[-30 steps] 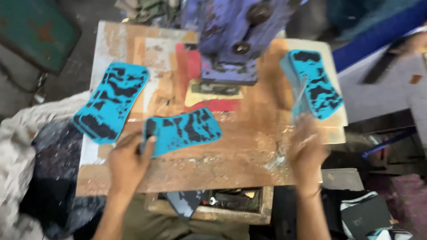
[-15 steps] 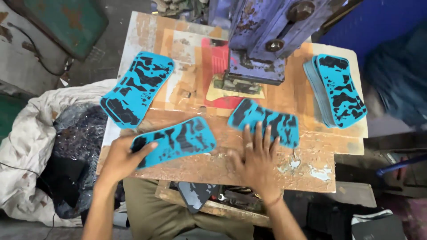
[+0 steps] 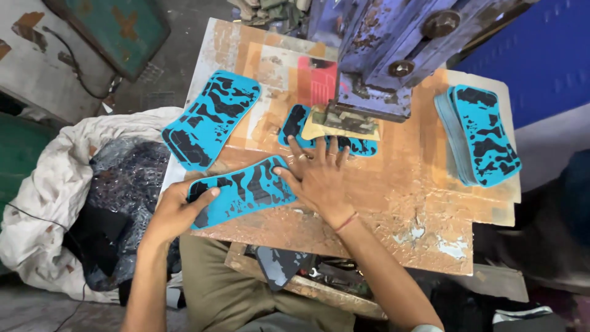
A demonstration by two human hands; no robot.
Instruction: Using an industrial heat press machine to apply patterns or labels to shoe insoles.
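Our left hand [image 3: 175, 212] is gripping a thin, bendy blue sheet [image 3: 243, 190] by its near-left end; our right hand [image 3: 319, 178] is pressing flat, fingers wide, on another sheet [image 3: 295, 123].

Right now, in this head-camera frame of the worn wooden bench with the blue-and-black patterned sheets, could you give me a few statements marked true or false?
1. The left hand grips the end of a blue-and-black patterned sheet at the bench's near edge. True.
2. The right hand lies flat, fingers spread, pushing a second patterned sheet under the purple metal press. True.
3. The stack of patterned sheets stands left of the press. False: it is on the right; a smaller pile lies on the left.
4. The worn wooden bench is covered by a green cloth. False: its top is bare, scuffed wood.
5. A white sack sits left of the bench. True.
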